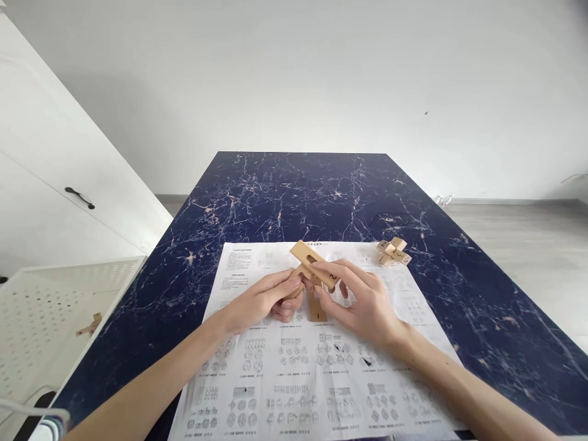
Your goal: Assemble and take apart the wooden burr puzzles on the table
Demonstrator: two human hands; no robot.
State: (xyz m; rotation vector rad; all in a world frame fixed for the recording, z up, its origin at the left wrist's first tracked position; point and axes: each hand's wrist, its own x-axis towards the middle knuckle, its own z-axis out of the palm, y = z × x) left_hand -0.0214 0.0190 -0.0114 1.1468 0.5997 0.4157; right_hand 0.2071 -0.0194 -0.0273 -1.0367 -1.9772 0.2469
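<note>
My left hand [261,297] grips a wooden puzzle piece [301,272], its fingers wrapped round the lower part. In my right hand [367,300], thumb and fingers close on a flat, slotted wooden puzzle piece [303,250] marked 2. This slotted piece lies tilted across the top of the left hand's piece, and the two seem to touch. Under them shows another wooden piece [318,311] marked 1; whether it rests on the paper or joins the others I cannot tell. My fingers hide where the pieces meet.
A printed instruction sheet [243,383] full of small diagrams covers the near part of the dark blue marbled table [294,196]. At its upper right corner stands an interlocked wooden puzzle [392,252]. A white perforated cart [41,318], with a wooden piece [89,324], is at left.
</note>
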